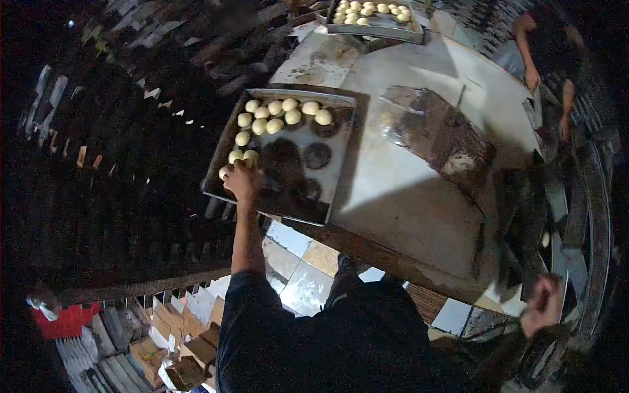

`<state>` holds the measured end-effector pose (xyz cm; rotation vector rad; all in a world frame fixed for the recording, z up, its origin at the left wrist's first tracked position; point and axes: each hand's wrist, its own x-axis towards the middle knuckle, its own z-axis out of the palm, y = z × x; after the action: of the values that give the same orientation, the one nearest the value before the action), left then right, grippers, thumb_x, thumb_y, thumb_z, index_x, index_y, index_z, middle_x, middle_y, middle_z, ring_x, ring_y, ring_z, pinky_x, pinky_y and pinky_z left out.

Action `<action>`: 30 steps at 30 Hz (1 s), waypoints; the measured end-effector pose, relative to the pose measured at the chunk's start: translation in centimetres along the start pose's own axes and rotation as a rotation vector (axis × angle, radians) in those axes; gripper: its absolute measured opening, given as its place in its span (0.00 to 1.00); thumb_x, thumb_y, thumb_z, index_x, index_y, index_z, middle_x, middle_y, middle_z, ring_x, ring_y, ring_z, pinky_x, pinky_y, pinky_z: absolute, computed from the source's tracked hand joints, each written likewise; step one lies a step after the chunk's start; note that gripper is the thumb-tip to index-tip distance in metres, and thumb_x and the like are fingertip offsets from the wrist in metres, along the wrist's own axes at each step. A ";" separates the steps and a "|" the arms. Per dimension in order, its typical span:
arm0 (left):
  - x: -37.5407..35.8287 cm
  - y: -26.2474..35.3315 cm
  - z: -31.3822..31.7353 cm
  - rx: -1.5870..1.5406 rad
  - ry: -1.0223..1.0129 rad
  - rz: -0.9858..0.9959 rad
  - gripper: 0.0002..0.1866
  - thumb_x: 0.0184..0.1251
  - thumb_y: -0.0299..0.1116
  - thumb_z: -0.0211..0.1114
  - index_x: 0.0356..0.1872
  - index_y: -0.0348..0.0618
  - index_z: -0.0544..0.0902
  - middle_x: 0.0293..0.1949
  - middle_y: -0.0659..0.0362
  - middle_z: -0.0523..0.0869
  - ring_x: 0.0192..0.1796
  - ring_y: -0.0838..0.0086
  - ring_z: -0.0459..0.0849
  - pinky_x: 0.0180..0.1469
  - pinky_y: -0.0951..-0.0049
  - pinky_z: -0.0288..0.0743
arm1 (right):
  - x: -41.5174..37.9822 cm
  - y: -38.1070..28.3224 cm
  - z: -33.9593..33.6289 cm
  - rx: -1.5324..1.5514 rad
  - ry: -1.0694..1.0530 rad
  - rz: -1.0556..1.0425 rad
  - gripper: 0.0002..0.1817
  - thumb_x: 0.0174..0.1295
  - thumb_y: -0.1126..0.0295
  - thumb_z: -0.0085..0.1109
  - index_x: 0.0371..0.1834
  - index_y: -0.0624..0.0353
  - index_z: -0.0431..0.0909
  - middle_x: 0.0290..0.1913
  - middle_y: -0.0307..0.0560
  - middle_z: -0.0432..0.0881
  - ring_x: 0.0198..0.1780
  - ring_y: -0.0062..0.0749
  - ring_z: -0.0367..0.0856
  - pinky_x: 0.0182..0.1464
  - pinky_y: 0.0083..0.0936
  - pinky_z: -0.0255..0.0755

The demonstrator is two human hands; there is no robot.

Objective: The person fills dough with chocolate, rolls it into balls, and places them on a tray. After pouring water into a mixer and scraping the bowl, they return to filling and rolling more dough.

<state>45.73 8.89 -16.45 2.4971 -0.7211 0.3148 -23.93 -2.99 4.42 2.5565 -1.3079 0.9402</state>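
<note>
A square metal tray (341, 150) lies on the near left part of the table, with several pale dough balls (274, 107) along its far and left sides. My left hand (242, 180) is over the tray's near left corner, its fingers curled on a dough ball at the end of the left row. Other balls touch its fingertips. Dark round marks show on the tray's bare part. Far to the right, my right hand (542, 304) is off the table's near edge, blurred; whether it holds anything is hidden.
A second tray (373, 30) of dough balls stands at the table's far end. A clear plastic sheet or bag (439, 128) lies mid-table (393, 190). Another person's arms (527, 59) show at the far right. Cardboard pieces (173, 314) lie at the lower left.
</note>
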 end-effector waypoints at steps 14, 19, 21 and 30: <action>-30.2 36.5 -14.4 -1.138 -0.718 0.517 0.38 0.57 0.27 0.71 0.69 0.34 0.64 0.53 0.45 0.77 0.55 0.59 0.78 0.54 0.66 0.75 | 0.9 -3.9 8.7 1.174 -0.174 0.055 0.22 0.56 0.75 0.69 0.55 0.65 0.80 0.52 0.59 0.80 0.53 0.38 0.82 0.51 0.28 0.79; -33.4 36.5 -16.3 -1.246 -0.619 0.296 0.20 0.65 0.29 0.67 0.57 0.34 0.80 0.42 0.55 0.80 0.44 0.73 0.80 0.45 0.80 0.74 | 0.3 -5.1 4.2 0.929 -0.022 -0.196 0.18 0.62 0.73 0.61 0.55 0.65 0.78 0.59 0.62 0.74 0.57 0.45 0.80 0.54 0.31 0.76; -35.0 36.2 -16.9 -1.201 -0.358 0.559 0.17 0.65 0.28 0.66 0.55 0.36 0.82 0.39 0.56 0.80 0.41 0.75 0.79 0.42 0.80 0.73 | -0.8 -6.3 4.1 1.103 0.004 -0.080 0.15 0.65 0.71 0.58 0.51 0.68 0.78 0.52 0.58 0.78 0.51 0.39 0.81 0.50 0.28 0.75; -32.7 26.7 -22.2 -1.048 -0.573 0.347 0.25 0.75 0.43 0.54 0.58 0.27 0.72 0.55 0.47 0.79 0.54 0.62 0.79 0.58 0.66 0.71 | -2.5 -19.3 11.5 1.120 0.071 0.120 0.17 0.68 0.58 0.53 0.39 0.64 0.79 0.29 0.44 0.80 0.31 0.29 0.79 0.34 0.25 0.73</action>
<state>2.18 15.54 1.76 1.4292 -1.1550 -0.5660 -4.82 6.45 -3.01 3.0757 -1.0663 2.2668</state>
